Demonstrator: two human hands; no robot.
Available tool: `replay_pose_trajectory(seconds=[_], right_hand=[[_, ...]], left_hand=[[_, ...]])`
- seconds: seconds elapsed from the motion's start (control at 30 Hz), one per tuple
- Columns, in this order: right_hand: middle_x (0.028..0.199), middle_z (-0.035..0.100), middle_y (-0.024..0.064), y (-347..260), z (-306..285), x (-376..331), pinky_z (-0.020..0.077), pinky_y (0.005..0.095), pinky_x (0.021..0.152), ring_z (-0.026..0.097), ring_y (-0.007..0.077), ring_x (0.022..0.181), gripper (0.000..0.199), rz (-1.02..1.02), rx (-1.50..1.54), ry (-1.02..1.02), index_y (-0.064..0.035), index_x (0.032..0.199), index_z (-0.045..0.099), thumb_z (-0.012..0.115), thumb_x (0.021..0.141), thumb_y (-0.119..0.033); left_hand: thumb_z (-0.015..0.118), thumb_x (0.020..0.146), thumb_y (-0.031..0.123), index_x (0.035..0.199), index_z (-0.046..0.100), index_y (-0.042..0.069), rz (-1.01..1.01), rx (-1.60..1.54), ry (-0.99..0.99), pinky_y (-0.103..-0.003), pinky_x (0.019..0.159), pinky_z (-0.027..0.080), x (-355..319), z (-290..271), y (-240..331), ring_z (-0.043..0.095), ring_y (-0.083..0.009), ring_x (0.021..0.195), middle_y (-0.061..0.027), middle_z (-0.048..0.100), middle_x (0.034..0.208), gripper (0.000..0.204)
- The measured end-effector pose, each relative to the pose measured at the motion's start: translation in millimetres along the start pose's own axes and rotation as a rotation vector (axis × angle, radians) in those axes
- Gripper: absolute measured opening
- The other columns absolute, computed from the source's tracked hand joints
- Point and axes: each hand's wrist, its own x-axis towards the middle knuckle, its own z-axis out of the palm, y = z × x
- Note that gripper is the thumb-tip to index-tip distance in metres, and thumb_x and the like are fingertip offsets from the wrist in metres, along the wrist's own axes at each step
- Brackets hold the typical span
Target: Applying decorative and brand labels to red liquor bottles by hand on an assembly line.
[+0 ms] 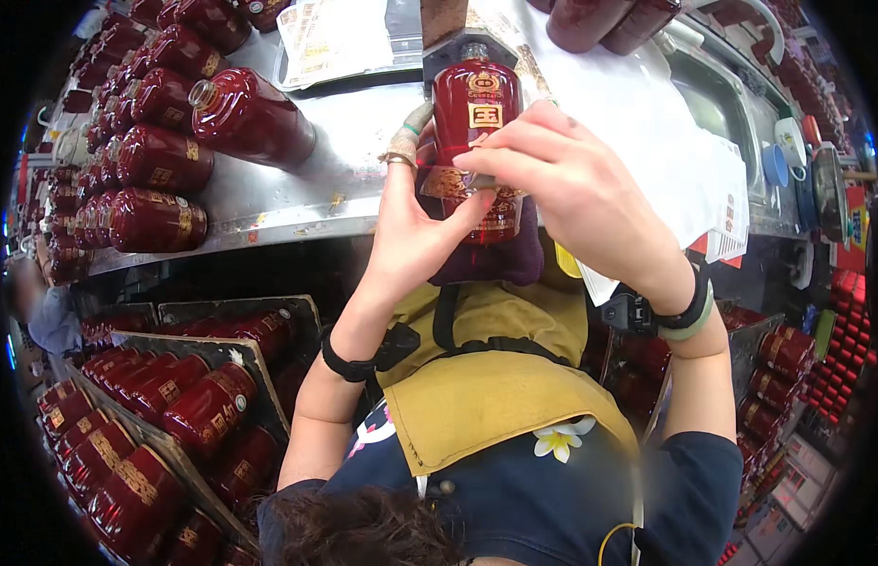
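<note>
A dark red glass bottle (pixel 474 104) with gold emblems stands tilted against a purple cloth (pixel 514 259) at the edge of a steel worktable (pixel 298 193). My left hand (pixel 415 226) grips its lower left side, with taped fingertips and a ring. My right hand (pixel 571 184) lies across the bottle's front and presses a gold-printed label (pixel 453 181) onto it with fingertips. The bottle's lower part is hidden behind both hands.
Several red bottles (pixel 161 160) lie stacked on the table's left. Printed sheets (pixel 331 38) and white paper (pixel 646 123) lie on the table. Trays of red bottles (pixel 165 396) sit lower left, more bottles (pixel 783 354) at right. A person (pixel 43 311) stands far left.
</note>
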Motion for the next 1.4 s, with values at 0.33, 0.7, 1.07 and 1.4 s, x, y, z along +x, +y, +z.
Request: replay_pose_trajectory(seconds=[0.33,0.7,1.07,1.4], right_hand=[[0.098,0.069,0.0134,20.8,0.6,7.0,0.0532,0.0387,0.082,0.064,0.0329,0.094,0.032,0.184,-0.071,0.184,-0.0039,0.11,0.074,0.064,0.081,0.004],[0.101,0.063,0.0062,5.2,45.9,-54.9,0.0516,0.0296,0.083,0.061,0.0138,0.093,0.087,0.881,0.837,0.108,0.0045,0.149,0.045,0.09,0.08,-0.025],[0.108,0.071,0.0115,-9.2,27.1,-39.9,0.0497,0.0373,0.094,0.067,0.0272,0.098,0.037,0.439,0.22,0.443,-0.0023,0.131,0.063,0.065,0.093,-0.002],[0.101,0.065,0.0098,-37.7,8.4,-47.4,0.0525,0.0378,0.081,0.062,0.0261,0.096,0.035,0.179,0.244,0.07,-0.0025,0.114,0.07,0.07,0.08,0.003]], left_hand=[[0.08,0.09,0.014,0.157,0.03,-0.001,-0.086,-0.191,-0.044,-0.04,0.116,0.04,0.6,-11.7,-5.2,0.046,-0.0245,0.141,-0.0173,0.047,0.151,0.086],[0.085,0.085,0.013,0.159,0.029,-0.001,-0.096,-0.185,-0.118,-0.041,0.121,0.034,-0.9,-22.1,-19.3,0.041,-0.0259,0.145,-0.0182,0.042,0.158,0.094],[0.079,0.09,0.014,0.158,0.036,0.001,-0.105,-0.098,-0.084,-0.04,0.117,0.037,-5.1,-36.5,-21.3,0.05,-0.0235,0.136,-0.0172,0.051,0.149,0.082],[0.073,0.098,0.014,0.137,0.06,0.0,-0.318,-0.088,-0.094,-0.024,0.085,0.05,5.0,-60.2,-24.0,0.062,-0.006,0.093,-0.0003,0.068,0.106,0.044]])
